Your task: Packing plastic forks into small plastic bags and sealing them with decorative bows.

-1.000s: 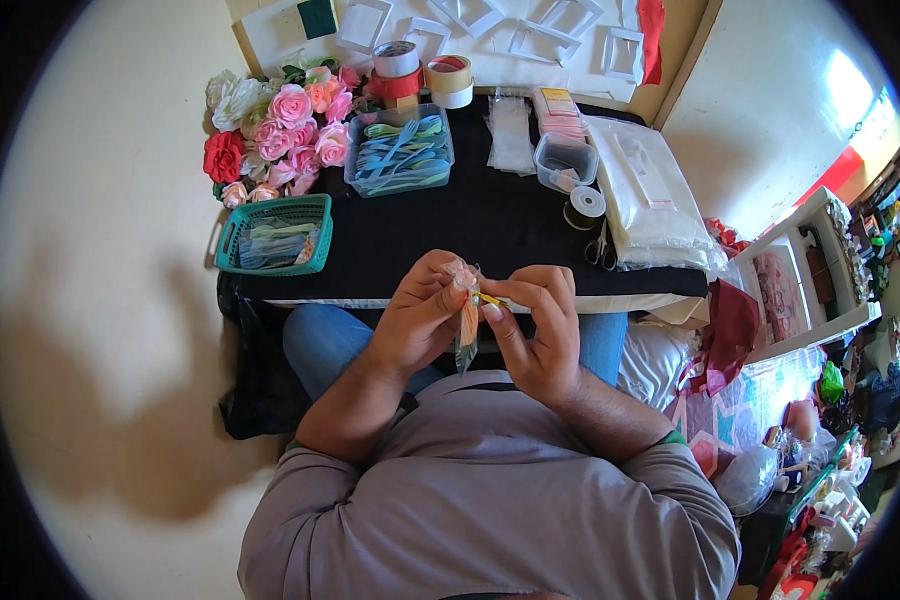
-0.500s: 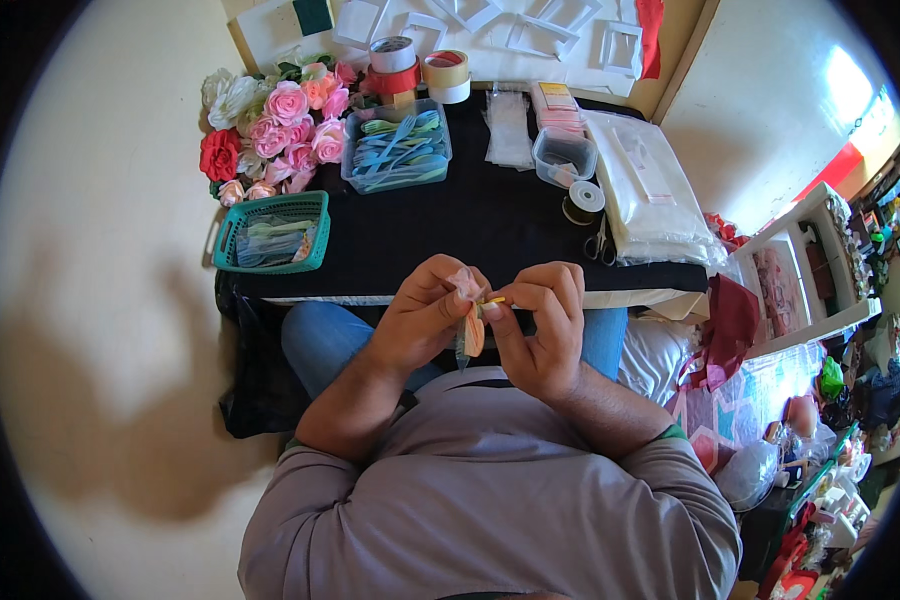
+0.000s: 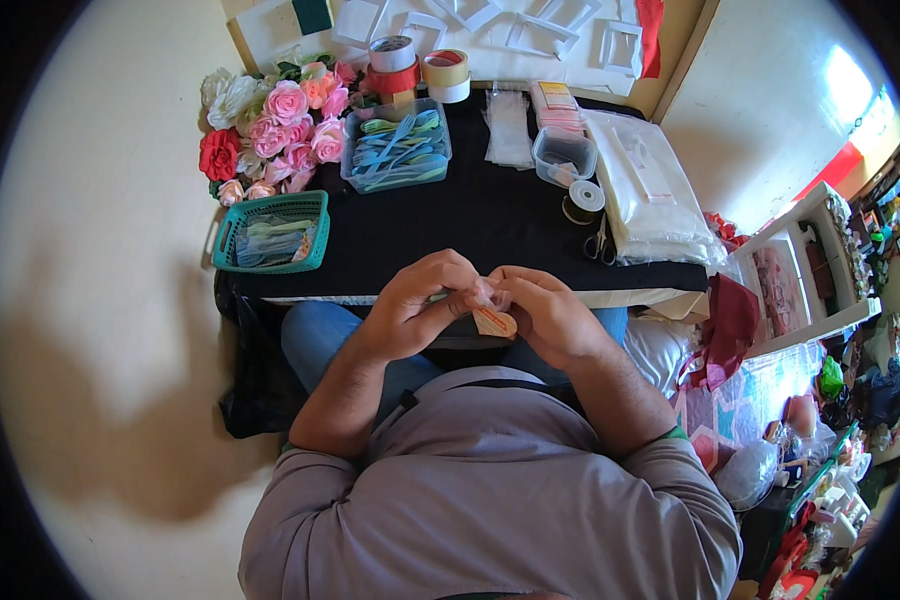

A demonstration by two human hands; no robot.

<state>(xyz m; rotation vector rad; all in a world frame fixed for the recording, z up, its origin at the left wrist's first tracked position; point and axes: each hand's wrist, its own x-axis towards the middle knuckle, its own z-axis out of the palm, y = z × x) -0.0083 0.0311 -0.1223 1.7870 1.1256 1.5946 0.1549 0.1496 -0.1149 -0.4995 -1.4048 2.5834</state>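
Note:
Just past the near edge of the table, both my hands meet around a small clear plastic packet with an orange piece (image 3: 494,322) showing at its lower end. My left hand (image 3: 418,305) pinches the gathered plastic between thumb and fingers. From the other side, my right hand (image 3: 552,315) is closed on the same packet, its fingertips partly hidden. Nearest on the left is a green basket (image 3: 320,205) with wrapped cutlery (image 3: 270,243). Behind it, a clear tub (image 3: 348,165) holds blue and green plastic forks and spoons (image 3: 400,145).
Artificial roses (image 3: 288,103) and tape rolls (image 3: 445,68) stand at the back left. Toward the right are clear sleeves (image 3: 510,130), a small tub (image 3: 565,158), a ribbon spool (image 3: 586,197), scissors (image 3: 600,243) and a stack of white plastic bags (image 3: 645,190). A white shelf unit (image 3: 810,335) stands beyond.
The packet has tilted, its orange end swinging right. My right hand has rolled inward against the left. A yellow strip at my right fingertips no longer shows.

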